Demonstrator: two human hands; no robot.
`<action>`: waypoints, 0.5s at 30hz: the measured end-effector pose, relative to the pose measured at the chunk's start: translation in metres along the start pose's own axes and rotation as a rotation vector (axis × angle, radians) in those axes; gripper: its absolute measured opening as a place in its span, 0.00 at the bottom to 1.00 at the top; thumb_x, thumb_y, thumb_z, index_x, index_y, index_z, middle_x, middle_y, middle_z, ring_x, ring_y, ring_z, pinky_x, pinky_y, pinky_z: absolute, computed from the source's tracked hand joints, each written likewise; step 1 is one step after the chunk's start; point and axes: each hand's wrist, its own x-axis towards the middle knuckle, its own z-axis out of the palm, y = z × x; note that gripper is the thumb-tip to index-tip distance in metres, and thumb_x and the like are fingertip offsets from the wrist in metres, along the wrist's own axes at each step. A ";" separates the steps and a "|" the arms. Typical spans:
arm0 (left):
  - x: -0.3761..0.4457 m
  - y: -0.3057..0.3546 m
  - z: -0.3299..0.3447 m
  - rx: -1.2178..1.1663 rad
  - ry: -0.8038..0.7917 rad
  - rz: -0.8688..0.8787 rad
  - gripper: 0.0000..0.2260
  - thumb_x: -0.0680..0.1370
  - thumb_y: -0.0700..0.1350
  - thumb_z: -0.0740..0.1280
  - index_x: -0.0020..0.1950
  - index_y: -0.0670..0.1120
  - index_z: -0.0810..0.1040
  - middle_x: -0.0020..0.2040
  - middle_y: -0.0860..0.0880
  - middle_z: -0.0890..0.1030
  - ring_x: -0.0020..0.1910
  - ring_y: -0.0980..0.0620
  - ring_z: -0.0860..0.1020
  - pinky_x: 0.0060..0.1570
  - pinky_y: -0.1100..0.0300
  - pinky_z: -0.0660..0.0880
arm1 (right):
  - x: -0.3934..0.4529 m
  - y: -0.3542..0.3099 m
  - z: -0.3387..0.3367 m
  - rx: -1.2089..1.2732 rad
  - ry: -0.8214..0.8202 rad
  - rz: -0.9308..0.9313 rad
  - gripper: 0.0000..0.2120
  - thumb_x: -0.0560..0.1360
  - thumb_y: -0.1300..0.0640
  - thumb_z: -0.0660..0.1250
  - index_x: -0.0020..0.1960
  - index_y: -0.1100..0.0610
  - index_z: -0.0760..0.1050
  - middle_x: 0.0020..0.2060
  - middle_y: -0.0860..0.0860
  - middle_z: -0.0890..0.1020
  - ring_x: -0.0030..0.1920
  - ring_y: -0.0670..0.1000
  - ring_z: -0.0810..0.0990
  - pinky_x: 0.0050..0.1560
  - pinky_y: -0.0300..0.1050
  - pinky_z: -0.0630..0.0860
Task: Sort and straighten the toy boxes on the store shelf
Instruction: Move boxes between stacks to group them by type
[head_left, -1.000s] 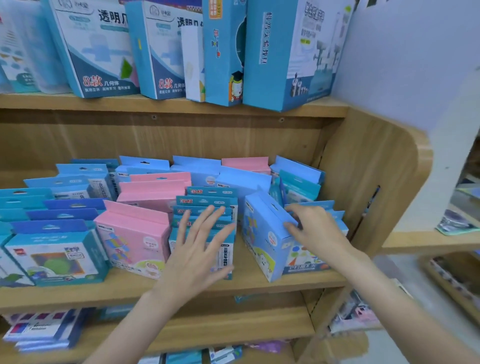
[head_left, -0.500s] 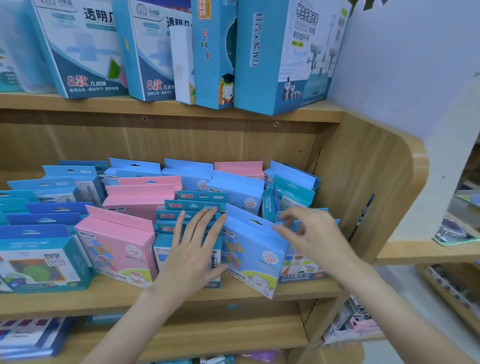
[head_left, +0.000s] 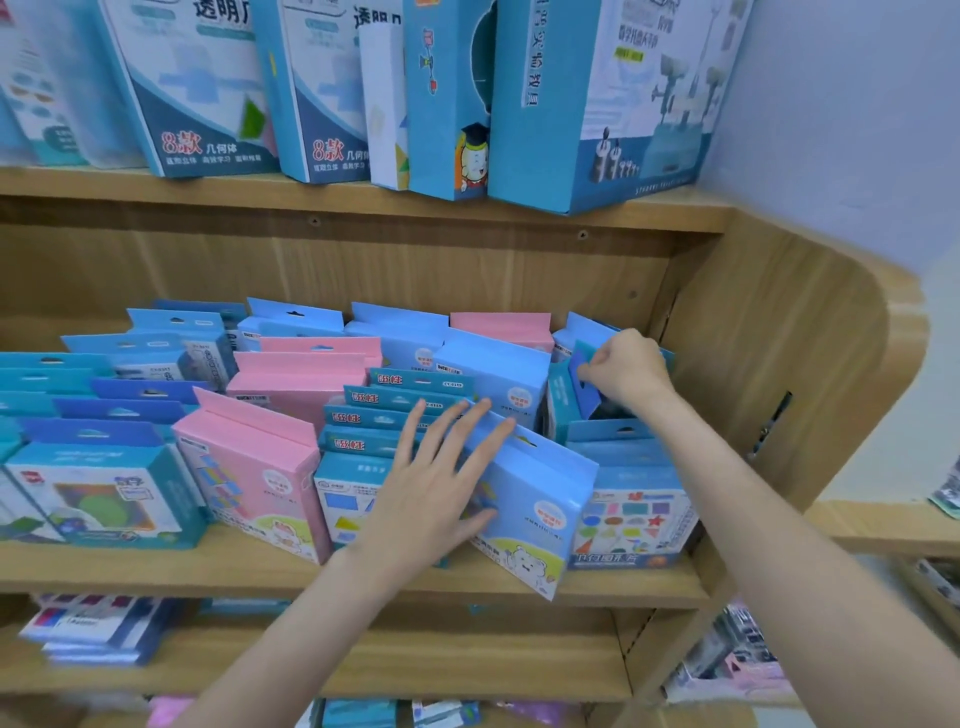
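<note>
1. Reaching back now, the right hand (head_left: 626, 370) is pinching a teal box (head_left: 569, 395) at two o'clock on the shelf (head_left: 363, 584).
2. Spread flat, the left hand (head_left: 439, 491) is steadying the leaning blue box (head_left: 540, 512) at the middle.

- Middle shelf (head_left: 363, 584): packed with upright toy boxes from the left edge to the right side panel (head_left: 769, 364); no open lane between rows.
- Front lip: a narrow bare strip of board runs before the boxes; one tilted light-blue box (head_left: 540, 514) overhangs it.
- Overhead: open space stands between the box tops and the upper shelf board (head_left: 363, 200); entry from above is free.
- Right rear corner: occupied by the right hand (head_left: 626, 371), closed on a box flap.
- Centre front: blocked by the left hand (head_left: 441, 493), spread flat across two boxes.
</note>
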 end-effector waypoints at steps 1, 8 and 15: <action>0.000 0.000 0.001 0.005 0.002 0.006 0.41 0.64 0.56 0.74 0.73 0.48 0.60 0.70 0.43 0.68 0.68 0.43 0.65 0.68 0.40 0.51 | -0.001 -0.002 -0.002 0.025 0.024 -0.005 0.15 0.70 0.62 0.66 0.27 0.63 0.68 0.24 0.57 0.71 0.28 0.54 0.69 0.35 0.44 0.67; 0.001 0.001 0.002 0.048 -0.005 -0.003 0.42 0.64 0.59 0.73 0.73 0.49 0.61 0.69 0.44 0.69 0.67 0.42 0.67 0.67 0.40 0.54 | -0.009 -0.012 -0.069 0.039 0.334 -0.274 0.05 0.74 0.61 0.62 0.43 0.56 0.75 0.45 0.58 0.83 0.51 0.59 0.79 0.53 0.51 0.75; 0.001 0.001 0.006 0.077 0.046 0.034 0.43 0.61 0.59 0.76 0.71 0.47 0.63 0.68 0.42 0.70 0.67 0.42 0.64 0.66 0.41 0.56 | -0.039 0.001 -0.102 0.066 0.696 -0.400 0.09 0.76 0.58 0.56 0.50 0.61 0.73 0.45 0.63 0.82 0.48 0.65 0.78 0.47 0.56 0.73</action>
